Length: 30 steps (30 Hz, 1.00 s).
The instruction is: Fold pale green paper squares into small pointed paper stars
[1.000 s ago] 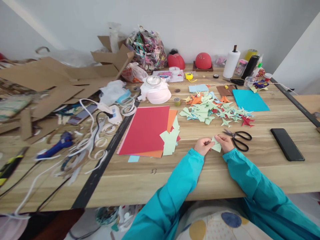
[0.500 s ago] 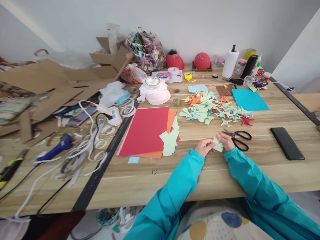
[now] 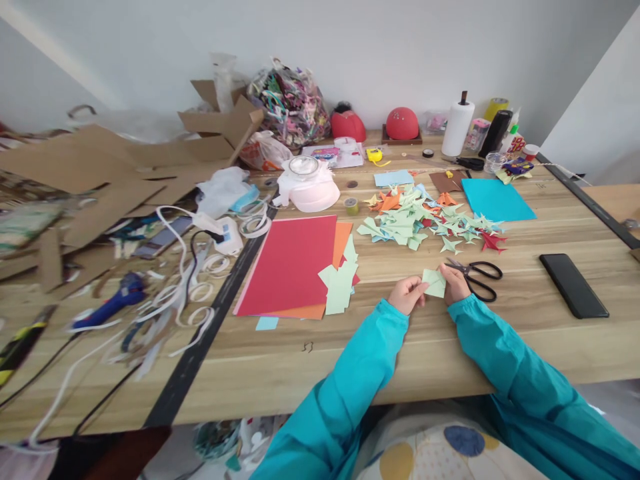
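A small square of light green paper with crease lines is held up between my two hands, just over the table. My left hand pinches its left edge, while my right hand grips the right edge. Black-handled scissors lie just right of my right hand, blades pointing toward it. Beyond my hands spreads a heap of folded paper cranes, mostly light green with some orange, red and blue. Left of my left hand, light green paper pieces overlap red sheets.
A black phone lies at the right. Turquoise paper sits behind the cranes. On the left are a blue glue gun, a white power strip, cords and cardboard. A paper roll stands at the back.
The green paper has been turned in my fingers and now shows a flatter, squarer face. Both hands stay in nearly the same place; the view has shifted slightly.
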Motion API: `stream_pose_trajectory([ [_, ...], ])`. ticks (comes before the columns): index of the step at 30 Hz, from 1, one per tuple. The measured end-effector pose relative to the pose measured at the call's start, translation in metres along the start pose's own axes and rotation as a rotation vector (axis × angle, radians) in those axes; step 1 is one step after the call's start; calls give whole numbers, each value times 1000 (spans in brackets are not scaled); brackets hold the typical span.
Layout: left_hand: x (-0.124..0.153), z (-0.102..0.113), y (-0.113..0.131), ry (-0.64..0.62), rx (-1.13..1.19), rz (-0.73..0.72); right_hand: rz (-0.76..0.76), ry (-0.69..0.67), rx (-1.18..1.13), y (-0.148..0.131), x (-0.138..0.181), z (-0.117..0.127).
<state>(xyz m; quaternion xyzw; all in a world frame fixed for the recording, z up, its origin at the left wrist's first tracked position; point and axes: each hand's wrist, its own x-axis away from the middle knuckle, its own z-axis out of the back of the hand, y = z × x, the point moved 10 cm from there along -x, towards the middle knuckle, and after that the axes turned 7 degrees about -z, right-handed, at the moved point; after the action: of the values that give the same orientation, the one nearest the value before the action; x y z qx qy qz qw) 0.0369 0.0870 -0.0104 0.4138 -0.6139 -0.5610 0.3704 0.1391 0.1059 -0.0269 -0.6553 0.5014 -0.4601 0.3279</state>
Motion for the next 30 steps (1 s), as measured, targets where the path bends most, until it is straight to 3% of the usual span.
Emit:
stream_pose_trajectory([
  [4,-2,9,0,105,34,-12,38,-75,174,-6,6,-14],
  [7,-2,10,0,122,62,3,106,-44,273,-17,12,-18],
  [17,-1,-3,-3,27,48,54,144,31,319,-25,12,-10],
  [30,-2,-1,-15,87,159,122,103,4,326,-18,7,-10],
])
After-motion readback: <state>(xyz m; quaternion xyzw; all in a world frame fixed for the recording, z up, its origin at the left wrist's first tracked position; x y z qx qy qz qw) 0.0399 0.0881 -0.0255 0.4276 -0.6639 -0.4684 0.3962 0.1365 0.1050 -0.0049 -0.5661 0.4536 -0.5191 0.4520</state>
